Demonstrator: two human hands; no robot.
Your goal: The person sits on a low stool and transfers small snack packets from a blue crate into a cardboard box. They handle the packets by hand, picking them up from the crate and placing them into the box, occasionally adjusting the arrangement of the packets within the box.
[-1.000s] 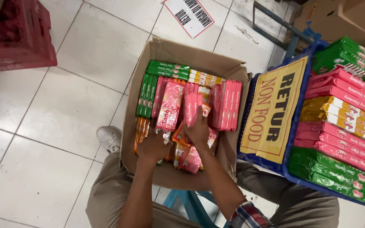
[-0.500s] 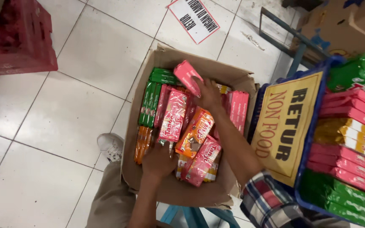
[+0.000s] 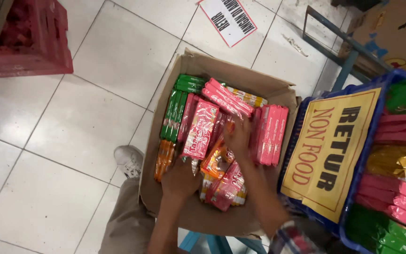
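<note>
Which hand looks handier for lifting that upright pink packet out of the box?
Probably the left hand: it sits at the foot of the pink packet, while the right hand is beside it, blurred.

tiled floor [image 3: 71,122] | cardboard box [image 3: 165,197] | red crate [image 3: 34,37] | white sign [image 3: 231,19]

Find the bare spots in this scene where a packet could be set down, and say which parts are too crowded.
Inside the cardboard box, only the near strip of bare bottom, between the left hand and the box's near wall, is free. The white tiled floor left of the box is open. Crowded: the box's middle around the right hand, and the blue crate.
</note>
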